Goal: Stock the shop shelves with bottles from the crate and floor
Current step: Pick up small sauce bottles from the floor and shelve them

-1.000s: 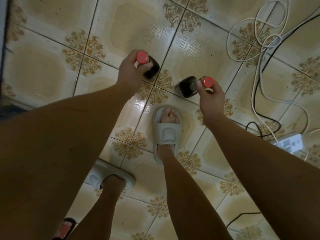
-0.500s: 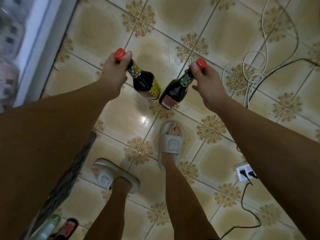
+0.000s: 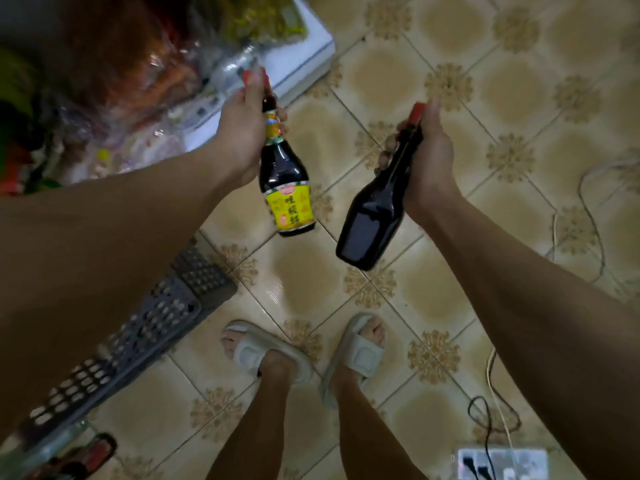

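Note:
My left hand [image 3: 239, 133] grips the neck of a dark sauce bottle [image 3: 285, 183] with a red cap and a yellow label that faces me. My right hand [image 3: 429, 157] holds a second dark bottle [image 3: 370, 216] by its neck, with the plain back side towards me and its base tilted down to the left. Both bottles hang above the tiled floor, a short gap between them. A grey plastic crate [image 3: 152, 320] stands at the lower left, partly hidden by my left arm, with more bottles [image 3: 83, 455] at its near end.
A white shelf base [image 3: 304, 60] with bagged goods [image 3: 145, 81] lies at the upper left. My two feet in grey slippers [image 3: 360, 351] stand on the patterned tiles. A power strip [image 3: 502, 464] and loose cables [image 3: 588, 202] lie on the right.
The view has swung towards the shelf at the upper left. Both hands have carried their bottles along, and the bottles now hang more upright. The crate has come further into view.

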The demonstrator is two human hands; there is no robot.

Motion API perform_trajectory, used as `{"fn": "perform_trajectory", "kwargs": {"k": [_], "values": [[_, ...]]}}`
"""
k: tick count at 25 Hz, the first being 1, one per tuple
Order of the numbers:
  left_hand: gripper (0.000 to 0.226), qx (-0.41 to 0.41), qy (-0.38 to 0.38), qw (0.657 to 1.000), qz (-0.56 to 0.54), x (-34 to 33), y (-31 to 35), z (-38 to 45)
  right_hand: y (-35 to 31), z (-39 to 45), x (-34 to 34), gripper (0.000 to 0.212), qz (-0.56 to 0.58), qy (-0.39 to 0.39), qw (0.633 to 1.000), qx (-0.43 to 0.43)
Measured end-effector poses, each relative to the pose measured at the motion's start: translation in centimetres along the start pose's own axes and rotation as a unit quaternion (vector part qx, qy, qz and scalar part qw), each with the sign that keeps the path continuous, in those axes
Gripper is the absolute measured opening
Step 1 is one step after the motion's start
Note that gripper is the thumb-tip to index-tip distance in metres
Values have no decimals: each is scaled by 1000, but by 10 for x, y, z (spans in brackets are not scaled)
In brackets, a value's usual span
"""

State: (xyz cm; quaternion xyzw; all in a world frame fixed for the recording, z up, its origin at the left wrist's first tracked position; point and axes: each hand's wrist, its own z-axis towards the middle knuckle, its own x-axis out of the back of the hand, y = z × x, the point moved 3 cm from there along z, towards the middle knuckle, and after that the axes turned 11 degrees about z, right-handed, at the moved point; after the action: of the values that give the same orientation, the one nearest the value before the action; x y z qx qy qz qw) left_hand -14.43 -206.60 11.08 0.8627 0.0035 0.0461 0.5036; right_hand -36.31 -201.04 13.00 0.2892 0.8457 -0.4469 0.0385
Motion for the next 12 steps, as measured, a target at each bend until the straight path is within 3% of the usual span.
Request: {"fn": "perform_trajectory", "kwargs": {"k": [4,8,12], "values": [[47,-45,22,998,43,54,59,-9,-16,-9,-98,39,-126,-80,988,51],[50,-107,68,990,60,113,119,-24,-25,-18,-178,40,-113,-173,979,-7],[48,-155,122,979,58,175,167,-50,-45,-48,-264,36,-103,-232,967,35]]}}
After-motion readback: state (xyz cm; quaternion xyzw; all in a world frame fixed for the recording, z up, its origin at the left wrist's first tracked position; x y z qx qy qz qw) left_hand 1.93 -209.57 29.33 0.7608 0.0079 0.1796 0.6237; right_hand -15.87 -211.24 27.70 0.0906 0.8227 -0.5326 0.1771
